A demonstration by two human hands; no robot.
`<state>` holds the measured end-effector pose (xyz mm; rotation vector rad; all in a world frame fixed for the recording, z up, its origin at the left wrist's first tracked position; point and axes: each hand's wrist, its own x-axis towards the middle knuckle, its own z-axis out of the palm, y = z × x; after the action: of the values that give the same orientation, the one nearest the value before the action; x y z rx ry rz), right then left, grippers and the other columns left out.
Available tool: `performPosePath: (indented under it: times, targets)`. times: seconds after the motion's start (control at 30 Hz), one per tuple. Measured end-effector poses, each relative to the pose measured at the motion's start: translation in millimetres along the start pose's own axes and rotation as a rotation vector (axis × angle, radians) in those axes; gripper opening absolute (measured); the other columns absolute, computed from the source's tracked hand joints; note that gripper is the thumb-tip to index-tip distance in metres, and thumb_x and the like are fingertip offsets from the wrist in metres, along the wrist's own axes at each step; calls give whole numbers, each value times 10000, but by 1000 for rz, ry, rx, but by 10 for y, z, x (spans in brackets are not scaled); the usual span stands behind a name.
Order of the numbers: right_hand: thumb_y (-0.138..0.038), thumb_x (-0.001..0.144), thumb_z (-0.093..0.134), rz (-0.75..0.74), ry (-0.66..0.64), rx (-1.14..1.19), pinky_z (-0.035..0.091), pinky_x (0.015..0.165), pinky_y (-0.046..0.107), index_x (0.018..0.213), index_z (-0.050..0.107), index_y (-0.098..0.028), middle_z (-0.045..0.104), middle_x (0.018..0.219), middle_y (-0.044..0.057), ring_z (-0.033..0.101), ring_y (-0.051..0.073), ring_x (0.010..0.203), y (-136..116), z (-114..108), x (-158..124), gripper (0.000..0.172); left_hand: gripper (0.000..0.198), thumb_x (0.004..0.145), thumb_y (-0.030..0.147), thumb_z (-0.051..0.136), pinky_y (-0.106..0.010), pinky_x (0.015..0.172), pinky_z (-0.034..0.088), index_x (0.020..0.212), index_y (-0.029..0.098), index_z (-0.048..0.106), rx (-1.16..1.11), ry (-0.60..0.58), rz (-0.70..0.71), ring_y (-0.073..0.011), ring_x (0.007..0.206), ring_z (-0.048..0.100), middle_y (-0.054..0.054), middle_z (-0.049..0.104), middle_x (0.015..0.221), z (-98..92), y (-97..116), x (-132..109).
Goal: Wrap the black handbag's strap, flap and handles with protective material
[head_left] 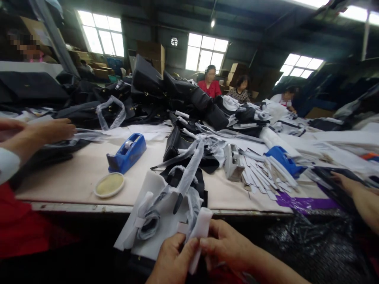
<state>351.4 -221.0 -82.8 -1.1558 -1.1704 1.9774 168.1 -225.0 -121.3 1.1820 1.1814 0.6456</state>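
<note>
The left hand [174, 256] and the right hand [229, 244] both close on one white roll [199, 238], pinching it between thumbs and fingers; most of the right fingers are hidden behind it. The roll lies over a plastic-wrapped strap at the right side of a black bag [139, 261], which leans at the near table edge, its lower part lost in shadow and behind the hands. A white sheet [168, 217] covers much of the bag; a second white roll [145, 207] sits at its left side, above one coiled wrapped strap [149, 225].

Beyond, on the table [85, 165], are two blue tape dispensers [127, 153], one grey dispenser [234, 162] between them and one round dish [109, 185]. White strips [263, 177] overlap too much to count, as do the heaped black bags [148, 81] behind.

Two co-workers' arms are cut off by the frame: one at the left [47, 132], one at the right [358, 197]. Farther back, three people [209, 87] are partly hidden by the heap, below three bright windows [205, 51].
</note>
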Motion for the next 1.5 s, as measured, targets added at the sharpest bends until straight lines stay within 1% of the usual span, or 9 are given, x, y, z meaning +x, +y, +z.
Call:
performPosePath:
  times: [0.17, 0.4, 0.67, 0.8, 0.97, 1.03, 1.17, 1.27, 1.5]
  targets:
    - [-420, 727, 809, 68, -73, -40, 475, 559, 186, 1126, 631, -145, 682, 860, 24, 611, 103, 617, -142, -204, -146, 516, 597, 739, 731, 645, -251, 523, 382, 789, 140, 716, -120, -51, -88, -168, 585, 526, -41, 642, 646, -4, 49, 16]
    - [-553, 833, 693, 29, -250, 115, 456, 527, 179, 982, 674, -94, 695, 837, 80, 621, 92, 548, 167, -523, -265, 483, 600, 703, 744, 679, -225, 489, 331, 805, 153, 663, -277, -83, -158, -119, 503, 455, 10, 559, 563, 9, 79, 26]
    - [-512, 759, 747, 82, 24, 56, 391, 422, 162, 878, 681, -108, 700, 743, 49, 565, 69, 437, 192, -367, -173, 426, 599, 675, 729, 717, -224, 487, 332, 823, 151, 663, -309, -56, -183, -118, 494, 455, 17, 554, 550, 67, 101, 45]
    - [-401, 716, 755, 62, 178, 13, 455, 540, 217, 951, 710, -117, 688, 730, 23, 588, 103, 562, 184, -316, -135, 371, 605, 653, 736, 727, -230, 495, 350, 814, 157, 658, -315, -39, -196, -122, 501, 466, 23, 548, 559, 73, 87, 42]
    - [-233, 771, 649, -261, 552, -411, 466, 703, 282, 810, 701, -162, 672, 818, 33, 597, 160, 754, 2, -150, -228, 97, 590, 678, 745, 698, -231, 496, 338, 774, 167, 625, -267, -45, -177, -120, 500, 463, 28, 537, 553, 63, 58, 46]
    - [-221, 812, 614, -353, 649, -616, 445, 688, 269, 731, 694, -172, 653, 758, 22, 588, 153, 731, -70, -71, -272, 124, 575, 693, 733, 697, -231, 499, 335, 764, 168, 609, -272, -39, -163, -120, 510, 470, 25, 546, 561, 60, 40, 47]
    - [-182, 798, 570, -106, 434, -559, 413, 584, 233, 724, 755, -182, 686, 685, 4, 595, 137, 639, -45, 10, -234, 198, 555, 733, 698, 689, -230, 495, 327, 804, 152, 615, -269, -31, -120, -114, 505, 466, 26, 549, 554, 54, -8, 50]
    - [-187, 745, 574, 31, 426, -344, 380, 526, 224, 683, 747, -146, 652, 616, 9, 548, 123, 564, 70, 14, -119, 188, 562, 728, 695, 697, -233, 495, 335, 822, 145, 630, -258, -27, -103, -119, 510, 479, 18, 559, 563, 49, -40, 58]
    - [-337, 713, 671, 67, 344, -10, 317, 445, 199, 772, 747, -103, 600, 572, -3, 415, 56, 421, 152, -15, 5, 253, 569, 750, 678, 691, -237, 513, 365, 893, 128, 655, -325, -70, -107, -127, 537, 503, -3, 594, 602, 34, -80, 73]
